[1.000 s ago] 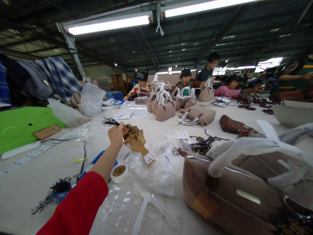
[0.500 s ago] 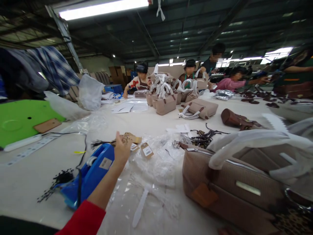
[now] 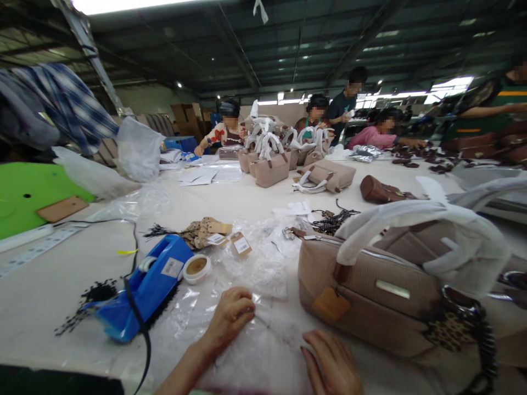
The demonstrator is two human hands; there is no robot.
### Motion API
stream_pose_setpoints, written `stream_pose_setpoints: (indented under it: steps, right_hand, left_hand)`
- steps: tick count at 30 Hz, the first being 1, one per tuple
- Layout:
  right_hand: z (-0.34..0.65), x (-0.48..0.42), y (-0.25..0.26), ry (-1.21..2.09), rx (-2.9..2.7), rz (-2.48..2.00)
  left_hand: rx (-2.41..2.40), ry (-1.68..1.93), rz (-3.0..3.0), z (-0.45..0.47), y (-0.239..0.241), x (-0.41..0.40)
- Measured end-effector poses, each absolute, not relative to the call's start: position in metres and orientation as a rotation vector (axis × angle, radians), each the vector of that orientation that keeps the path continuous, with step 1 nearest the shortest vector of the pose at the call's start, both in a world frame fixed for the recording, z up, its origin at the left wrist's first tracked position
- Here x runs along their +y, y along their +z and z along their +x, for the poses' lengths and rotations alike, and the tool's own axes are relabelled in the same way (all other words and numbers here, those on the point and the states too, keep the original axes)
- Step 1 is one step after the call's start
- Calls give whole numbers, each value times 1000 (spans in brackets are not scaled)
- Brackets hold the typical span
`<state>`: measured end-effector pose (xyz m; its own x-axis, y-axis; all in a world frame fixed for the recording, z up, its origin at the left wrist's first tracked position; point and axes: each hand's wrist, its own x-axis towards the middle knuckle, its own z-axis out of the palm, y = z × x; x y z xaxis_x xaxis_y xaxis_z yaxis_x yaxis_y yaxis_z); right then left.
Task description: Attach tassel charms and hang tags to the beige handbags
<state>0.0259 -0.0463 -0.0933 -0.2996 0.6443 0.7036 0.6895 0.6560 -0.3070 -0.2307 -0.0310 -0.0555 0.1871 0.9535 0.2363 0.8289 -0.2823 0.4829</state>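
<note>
My left hand is over the clear plastic sheets in front of me, its fingers curled together. What it pinches, if anything, is too small to make out. At the bottom edge my right hand is partly in view, fingers stretched and thumb apart, holding nothing visible. Just right of it stands a taupe handbag with wrapped handles and a leopard-print charm. Left of my left hand lie a blue tape dispenser and a round white container.
Leopard-print pieces and a barcode tag lie beyond the dispenser. Black cords sit behind the handbag. Farther back are piled handbags, a brown pouch and several co-workers. A green board is at left.
My left hand has left the leopard-print pieces and come back toward me, its fingers now curled. My right hand has come into view. The round container shows now; the white toothed strip no longer does.
</note>
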Motion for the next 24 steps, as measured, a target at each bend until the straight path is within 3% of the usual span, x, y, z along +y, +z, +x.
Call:
stream_pose_setpoints:
  steps: [4,10,24]
  right_hand:
    - [-7,-39,-77,148,-2046,-1062]
    - [-14,-38,-91,360,-2032,-1163]
    - [26,-46,-99,289,-2002,-1237]
  left_hand:
    - [1692,846,2208,-231,-61,-33]
    - [1680,888,2224,-232,-62,-30]
    - [1741,831,2198,-236,-73,-30]
